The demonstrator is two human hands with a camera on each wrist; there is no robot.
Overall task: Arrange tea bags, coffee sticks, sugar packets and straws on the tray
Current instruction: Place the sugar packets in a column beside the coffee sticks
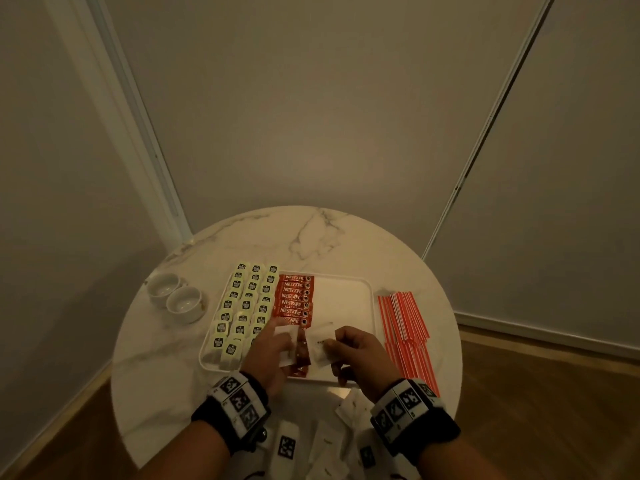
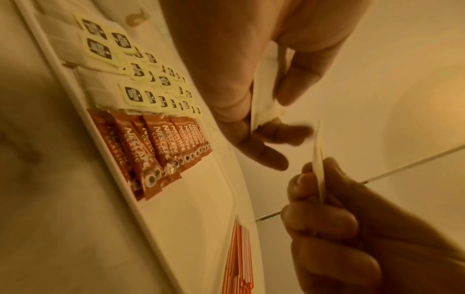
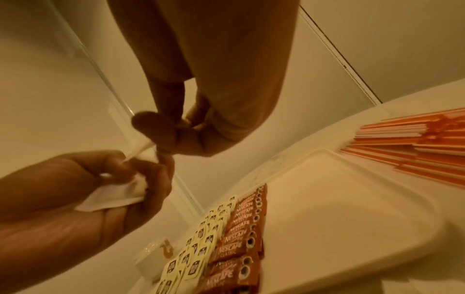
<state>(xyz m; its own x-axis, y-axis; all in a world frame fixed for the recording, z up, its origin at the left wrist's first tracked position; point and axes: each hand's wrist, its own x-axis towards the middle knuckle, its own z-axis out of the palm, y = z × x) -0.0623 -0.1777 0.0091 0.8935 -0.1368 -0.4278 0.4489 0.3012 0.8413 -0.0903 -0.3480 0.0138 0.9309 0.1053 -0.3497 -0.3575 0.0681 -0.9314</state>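
From above, both hands hover over the tray's (image 1: 367,289) near edge: left hand (image 1: 273,355) and right hand (image 1: 360,351) each pinch a white sugar packet (image 1: 320,348).

The left wrist view shows tea bags (image 2: 130,69) and coffee sticks (image 2: 156,147) already in rows.

The right wrist view shows bare tray floor beside the coffee, straws (image 3: 412,147) off the tray's right edge; laying packets there looks next.

White tray (image 1: 360,289), red coffee sticks (image 1: 294,299), red-and-white striped straws (image 1: 405,327), white marble-veined table (image 1: 311,233)

The head camera looks down from high up at the worktop (image 1: 242,244), while both wrist cameras sit very close, sharing the tray (image 2: 191,218).
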